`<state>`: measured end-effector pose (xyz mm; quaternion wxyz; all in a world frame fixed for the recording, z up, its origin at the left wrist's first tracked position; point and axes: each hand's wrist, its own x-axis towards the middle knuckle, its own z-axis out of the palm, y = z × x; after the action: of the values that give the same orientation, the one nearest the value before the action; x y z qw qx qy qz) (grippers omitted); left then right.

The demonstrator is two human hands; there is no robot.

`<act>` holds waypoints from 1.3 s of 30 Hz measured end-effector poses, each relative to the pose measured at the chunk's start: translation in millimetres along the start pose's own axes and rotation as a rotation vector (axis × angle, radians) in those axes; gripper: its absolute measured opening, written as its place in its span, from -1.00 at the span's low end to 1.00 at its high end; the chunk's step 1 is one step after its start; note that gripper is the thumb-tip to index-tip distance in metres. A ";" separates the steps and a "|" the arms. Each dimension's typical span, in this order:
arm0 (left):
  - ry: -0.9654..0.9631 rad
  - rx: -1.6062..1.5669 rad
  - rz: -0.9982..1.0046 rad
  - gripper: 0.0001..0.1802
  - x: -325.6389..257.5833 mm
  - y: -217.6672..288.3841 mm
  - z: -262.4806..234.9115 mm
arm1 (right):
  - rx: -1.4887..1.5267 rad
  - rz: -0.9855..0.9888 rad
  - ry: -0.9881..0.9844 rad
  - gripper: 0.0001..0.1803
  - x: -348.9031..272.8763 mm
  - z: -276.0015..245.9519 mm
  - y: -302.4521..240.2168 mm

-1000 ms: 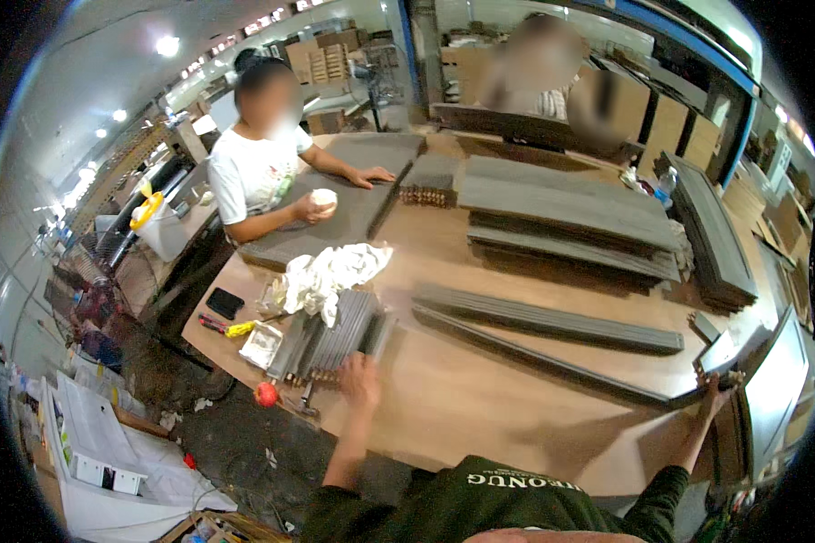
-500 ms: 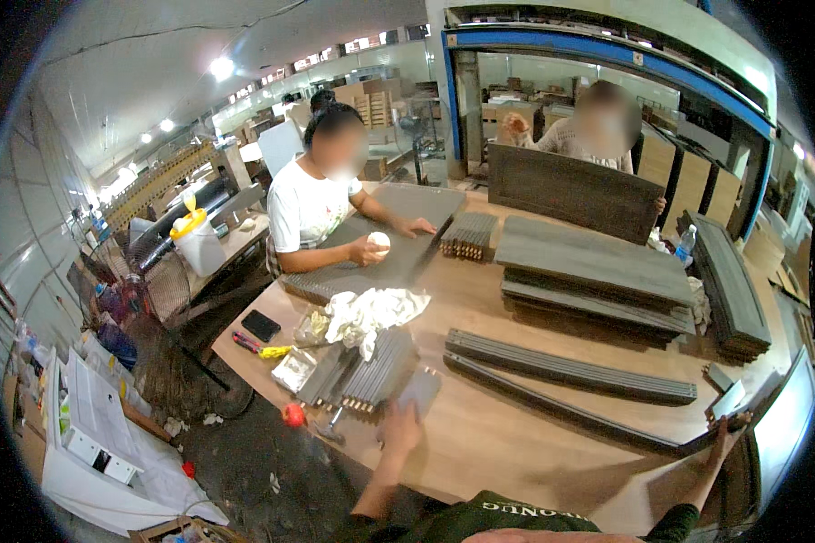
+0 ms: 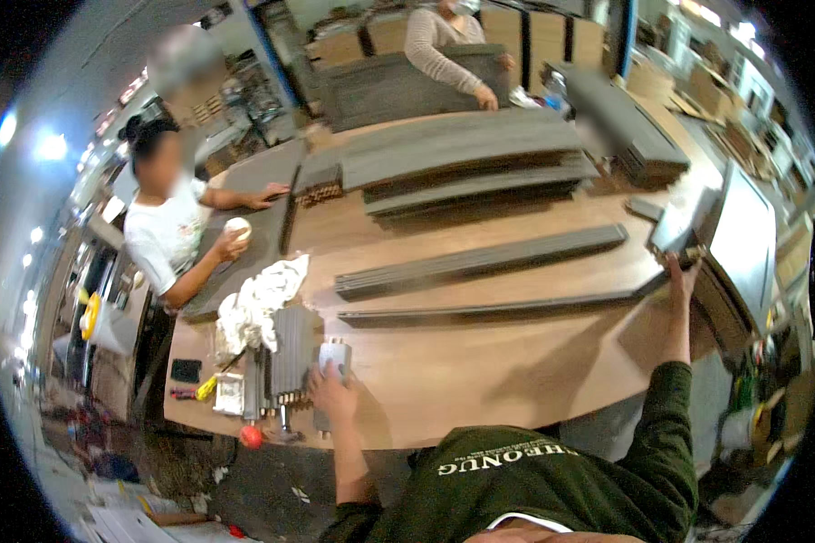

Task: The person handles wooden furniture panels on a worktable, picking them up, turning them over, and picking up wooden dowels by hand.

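Observation:
My left hand [image 3: 333, 391] is closed around a short grey wooden slat [image 3: 335, 353] with dowel pegs at its ends, just right of a stack of grey slats [image 3: 296, 348]. At the table's right side my right hand [image 3: 684, 274] grips the dark end of what looks like a long thin grey rail [image 3: 480, 312], which slants leftward across the wood-topped table [image 3: 426, 380]. What exactly lies under those fingers is hard to make out. Behind that rail is a bundle of grey rails [image 3: 489, 260]. A hammer [image 3: 286, 425] and a red ball-like thing [image 3: 252, 436] lie by the slat stack.
White cloths [image 3: 263, 299], a black phone [image 3: 186, 369] and a yellow cutter [image 3: 207, 387] lie at left. Stacked grey panels [image 3: 462, 149] fill the back. A light panel [image 3: 733, 235] leans at right. Two people work across the table, one with a white ball-like thing [image 3: 237, 229].
The view has swung right and down. My left hand keeps to the slat, now shown more sharply. The far person's raised hand has come down to the upright grey panel.

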<state>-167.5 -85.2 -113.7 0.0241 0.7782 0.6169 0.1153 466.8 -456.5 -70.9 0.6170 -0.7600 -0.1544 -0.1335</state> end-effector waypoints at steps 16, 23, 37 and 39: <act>-0.172 -0.347 1.131 -0.38 112.2 253.9 -49.5 | -0.017 -0.012 0.146 -0.52 16.8 40.4 -95.8; 0.028 -0.189 1.209 -0.37 233.4 349.0 -61.6 | -0.338 -0.312 0.392 -0.22 6.4 48.1 15.1; 0.336 0.224 1.069 -0.70 292.7 362.3 3.6 | -0.489 -0.230 0.489 -0.19 2.7 49.2 40.1; 0.501 0.220 1.171 -0.72 309.3 340.8 7.7 | -0.214 -0.111 0.351 -0.15 -0.3 64.9 4.3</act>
<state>225.1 133.2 -13.6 -0.2673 0.9334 0.0854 0.2236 469.1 -393.8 -88.1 0.5417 -0.7767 -0.0712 -0.3133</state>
